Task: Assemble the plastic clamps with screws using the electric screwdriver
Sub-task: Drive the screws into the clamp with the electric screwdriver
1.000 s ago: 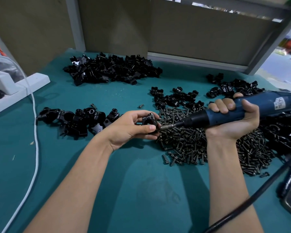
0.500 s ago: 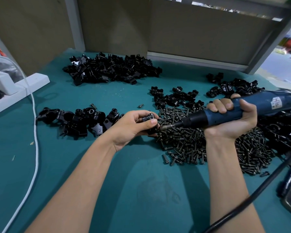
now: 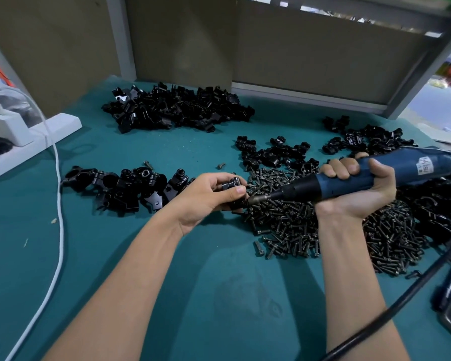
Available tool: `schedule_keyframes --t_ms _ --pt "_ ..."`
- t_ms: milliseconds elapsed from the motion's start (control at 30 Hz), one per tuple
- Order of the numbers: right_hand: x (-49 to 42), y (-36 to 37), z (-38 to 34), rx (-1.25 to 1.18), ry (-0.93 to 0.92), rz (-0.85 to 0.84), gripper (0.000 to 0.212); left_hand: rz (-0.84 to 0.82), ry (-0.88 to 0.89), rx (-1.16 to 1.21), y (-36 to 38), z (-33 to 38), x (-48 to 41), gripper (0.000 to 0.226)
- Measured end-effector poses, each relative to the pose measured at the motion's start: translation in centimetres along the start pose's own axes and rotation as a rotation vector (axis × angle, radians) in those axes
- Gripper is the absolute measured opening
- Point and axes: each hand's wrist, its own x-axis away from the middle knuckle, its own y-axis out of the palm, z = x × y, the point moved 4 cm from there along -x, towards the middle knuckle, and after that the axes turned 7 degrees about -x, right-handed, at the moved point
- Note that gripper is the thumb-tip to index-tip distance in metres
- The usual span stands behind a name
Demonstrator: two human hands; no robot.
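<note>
At the left edge of the screw pile [image 3: 292, 222] on the desk [image 3: 110, 243], the left hand [image 3: 206, 196] has its fingers curled round a black plastic clamp [image 3: 231, 184]. Over the pile, the right hand [image 3: 357, 191] has its fingers wrapped round the electric screwdriver [image 3: 412, 166], whose bit meets the clamp.

Even overhead light, fairly bright; soft arm shadows fall on the green bench [image 3: 120, 256]. Daylight glares at the blurred upper right; wide-angle bending curves the edges.
</note>
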Motion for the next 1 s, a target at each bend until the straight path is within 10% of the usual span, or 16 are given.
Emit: schedule_keyframes --t_ms 1000 --pt "0.65 0.36 0.03 0.054 0.008 -0.011 0.008 -0.029 -0.008 0.077 0.62 0.15 0.36 0.026"
